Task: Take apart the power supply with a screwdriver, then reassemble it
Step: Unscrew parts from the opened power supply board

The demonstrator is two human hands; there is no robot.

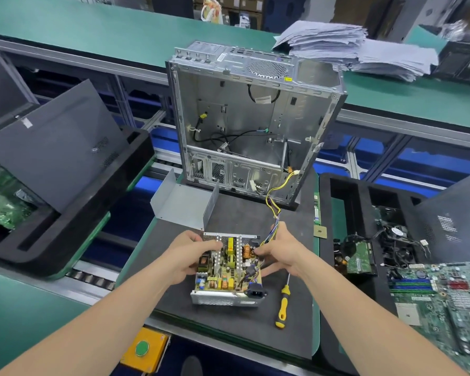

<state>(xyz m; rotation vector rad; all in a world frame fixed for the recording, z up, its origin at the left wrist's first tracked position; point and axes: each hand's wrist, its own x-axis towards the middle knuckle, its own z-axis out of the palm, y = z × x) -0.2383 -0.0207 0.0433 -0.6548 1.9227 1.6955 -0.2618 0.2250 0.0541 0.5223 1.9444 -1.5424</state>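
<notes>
Hands both clamp on the open power supply [228, 270]: the left hand [190, 256] grips its far left corner, fingers curled over the metal wall, and the right hand [280, 251] pinches its right edge beside the copper coil. The unit sits on the dark mat [228, 329] of the desk, with bare mat on its left and in front. Its grey cover [185, 204] lies behind, apart. Stickers on the computer case [250, 126] are too small to read. The yellow-black screwdriver [284, 302] lies just right, untouched.
</notes>
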